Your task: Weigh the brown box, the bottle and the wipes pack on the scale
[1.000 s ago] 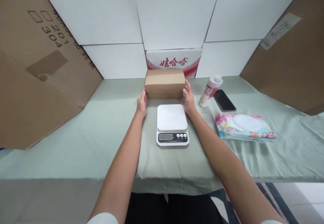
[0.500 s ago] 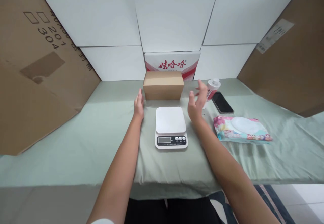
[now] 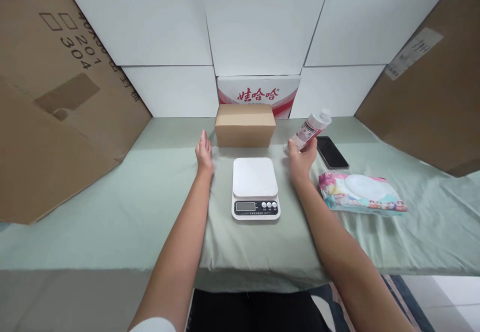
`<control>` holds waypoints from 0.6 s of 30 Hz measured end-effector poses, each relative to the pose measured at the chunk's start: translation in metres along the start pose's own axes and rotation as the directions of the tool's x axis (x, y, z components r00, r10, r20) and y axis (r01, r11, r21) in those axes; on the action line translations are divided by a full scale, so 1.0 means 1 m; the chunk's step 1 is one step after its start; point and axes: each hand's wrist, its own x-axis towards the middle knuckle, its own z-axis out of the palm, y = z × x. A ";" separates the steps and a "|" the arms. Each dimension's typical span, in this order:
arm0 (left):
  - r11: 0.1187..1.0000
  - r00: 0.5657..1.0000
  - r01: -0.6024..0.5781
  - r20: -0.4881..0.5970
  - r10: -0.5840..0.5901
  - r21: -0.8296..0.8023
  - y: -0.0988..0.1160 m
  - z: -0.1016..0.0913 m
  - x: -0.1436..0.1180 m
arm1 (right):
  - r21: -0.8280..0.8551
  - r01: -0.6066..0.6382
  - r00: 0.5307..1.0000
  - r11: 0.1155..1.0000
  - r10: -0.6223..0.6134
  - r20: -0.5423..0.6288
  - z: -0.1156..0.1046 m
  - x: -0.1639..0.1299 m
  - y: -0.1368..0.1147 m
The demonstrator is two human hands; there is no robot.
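My right hand [image 3: 303, 163] is wrapped round the lower part of a white bottle [image 3: 314, 123] with a red label, which tilts to the right. On the green cloth, my left hand [image 3: 204, 156] rests on its edge with fingers stretched out and nothing in them. Between the two hands lies a white digital kitchen scale [image 3: 255, 184], its pan bare and its display dark. Behind the scale sits a closed brown cardboard box [image 3: 245, 128], just right of my left fingertips.
A black phone [image 3: 331, 152] and a pack of wet wipes [image 3: 362, 193] lie to the right. Large cardboard sheets [image 3: 63, 137] flank both sides. At the back, a white carton with red lettering [image 3: 258, 89] stands below white panels [image 3: 262, 27].
My right hand has closed round the bottle, which was upright and is now tilted. My left hand stays in nearly the same place. The view has shifted slightly.
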 end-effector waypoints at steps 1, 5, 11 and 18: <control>1.000 1.000 0.011 -0.012 -0.011 -0.011 0.002 0.001 -0.001 | 0.048 0.026 0.994 0.998 -0.031 0.104 0.000 -0.004 -0.013; 0.999 0.999 0.031 -0.017 -0.032 -0.025 0.007 0.004 -0.003 | 0.151 -0.029 0.867 0.988 -0.050 0.495 -0.005 -0.032 -0.057; 0.999 0.999 0.043 -0.004 -0.044 -0.017 0.009 0.005 -0.005 | 0.109 -0.181 0.747 0.977 0.065 0.661 -0.007 -0.064 -0.066; 0.999 0.999 0.040 0.002 -0.040 0.003 0.008 0.007 -0.005 | 0.040 -0.142 0.653 0.989 0.063 0.754 -0.002 -0.071 -0.070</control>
